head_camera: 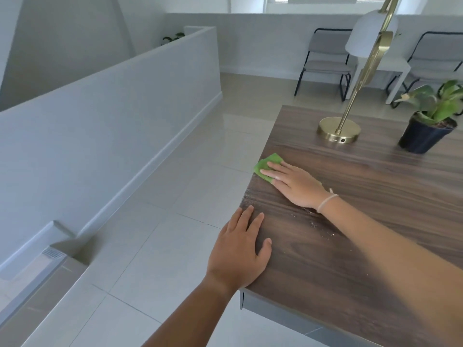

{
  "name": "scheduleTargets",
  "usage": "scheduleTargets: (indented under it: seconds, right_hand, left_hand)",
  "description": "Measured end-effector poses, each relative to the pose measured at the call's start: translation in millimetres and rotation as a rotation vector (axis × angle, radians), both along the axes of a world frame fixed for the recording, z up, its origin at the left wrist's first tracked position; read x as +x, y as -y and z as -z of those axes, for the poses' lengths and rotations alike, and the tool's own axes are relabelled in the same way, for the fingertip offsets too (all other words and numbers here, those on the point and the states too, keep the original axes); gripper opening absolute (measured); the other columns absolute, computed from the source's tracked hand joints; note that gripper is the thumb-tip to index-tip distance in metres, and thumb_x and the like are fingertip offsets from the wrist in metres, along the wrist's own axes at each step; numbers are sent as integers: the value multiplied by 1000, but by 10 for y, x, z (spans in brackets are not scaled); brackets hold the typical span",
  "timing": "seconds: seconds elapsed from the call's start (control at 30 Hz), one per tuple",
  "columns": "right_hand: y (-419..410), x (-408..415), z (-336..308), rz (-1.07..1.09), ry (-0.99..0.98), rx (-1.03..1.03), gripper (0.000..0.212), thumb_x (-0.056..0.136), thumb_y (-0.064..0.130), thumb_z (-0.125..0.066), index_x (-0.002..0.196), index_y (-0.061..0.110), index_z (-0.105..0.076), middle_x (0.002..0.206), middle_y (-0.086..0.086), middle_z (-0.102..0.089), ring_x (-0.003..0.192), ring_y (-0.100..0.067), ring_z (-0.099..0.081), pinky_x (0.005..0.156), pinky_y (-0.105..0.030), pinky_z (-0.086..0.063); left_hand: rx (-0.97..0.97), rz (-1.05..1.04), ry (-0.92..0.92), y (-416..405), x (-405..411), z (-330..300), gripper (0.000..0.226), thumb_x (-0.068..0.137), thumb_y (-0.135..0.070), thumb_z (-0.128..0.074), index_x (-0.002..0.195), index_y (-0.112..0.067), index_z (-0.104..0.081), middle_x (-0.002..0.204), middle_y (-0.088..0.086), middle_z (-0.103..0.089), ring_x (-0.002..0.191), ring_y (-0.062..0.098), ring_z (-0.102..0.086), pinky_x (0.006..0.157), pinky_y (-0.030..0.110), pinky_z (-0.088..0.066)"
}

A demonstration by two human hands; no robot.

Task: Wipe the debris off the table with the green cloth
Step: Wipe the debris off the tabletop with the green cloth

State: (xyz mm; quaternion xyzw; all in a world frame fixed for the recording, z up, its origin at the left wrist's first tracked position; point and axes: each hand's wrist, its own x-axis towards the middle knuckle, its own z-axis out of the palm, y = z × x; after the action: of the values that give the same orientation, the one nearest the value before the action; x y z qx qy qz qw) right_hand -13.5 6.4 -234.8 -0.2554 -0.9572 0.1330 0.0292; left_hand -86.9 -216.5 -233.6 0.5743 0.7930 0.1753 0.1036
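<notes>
Table (363, 196): dark wood top filling the view from 2 to 5 o'clock; its left edge runs from 12 toward 6 o'clock, with bare tiled floor beyond. Anything swept over that edge lands on the floor, so the mess may only move, not go.
Plant pot (423, 136): at 2 o'clock, well apart from the wiping. A long stroke that way could tip it.
Lamp base (338, 130): brass disc at 1 o'clock, well clear of the cloth; a wide sweep could knock the tall stem.
Left hand (238, 254): at 6 o'clock, palm flat on the table edge, fingers spread and holding nothing. Probably there to brace or catch; if it lies too near the body, falling crumbs miss it.
Right hand (293, 182): near centre, fingers together and pressed flat on the cloth, pinning rather than gripping it. Light pressure could let it slip.
Green cloth (269, 165): under the right fingertips, at the left table edge, one corner overhanging.
Debris (313, 224): pale specks at 4 o'clock beside the right wrist, behind the cloth. This stroke looks to have missed them; the forearm may smear them.
</notes>
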Motion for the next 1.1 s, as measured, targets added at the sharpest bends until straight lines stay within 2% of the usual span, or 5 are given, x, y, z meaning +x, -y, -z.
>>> scheduleTargets:
  seconds: [0.23,0.5,0.73,0.97,1.1]
  right_hand:
    - [-474,-164,-23,222,69,8,45,99,31,-18,144,39,-24,159,5,-13,147,-21,-6,119,-40,-11]
    - [265,134,23,-100,-41,-25,42,101,30,-25,142,37,-31,157,9,-20,147,-17,-9,120,-39,-11]
    - [-171,262,-23,232,40,-17,44,100,31,-20,143,40,-27,158,8,-16,147,-19,-8,119,-41,-11]
    - [651,602,60,-35,-34,-13,45,97,41,-18,142,41,-28,156,15,-16,146,-13,-8,120,-38,-10]
    - [369,1114,139,104,-10,-59,42,99,36,-24,140,42,-29,155,14,-18,146,-14,-11,119,-38,-13]
  left_hand:
    - [15,-17,-4,-10,-2,19,58,92,-50,-28,146,-32,-17,158,-8,-9,145,11,-1,108,22,2]
    - [-6,-18,-5,-9,-1,42,61,88,-52,-23,146,-32,-18,158,-7,-12,145,12,-3,116,28,-6]
    - [11,-34,9,-10,19,31,57,92,-48,-31,145,-31,-20,158,-7,-13,145,12,-4,116,29,-8]
    - [2,-22,5,16,-30,28,56,94,-45,-30,146,-27,-21,158,-4,-14,146,13,-4,116,30,-9]
    - [-23,-87,-2,4,-126,84,57,94,-45,-30,146,-24,-21,158,-2,-14,146,16,-4,117,32,-9]
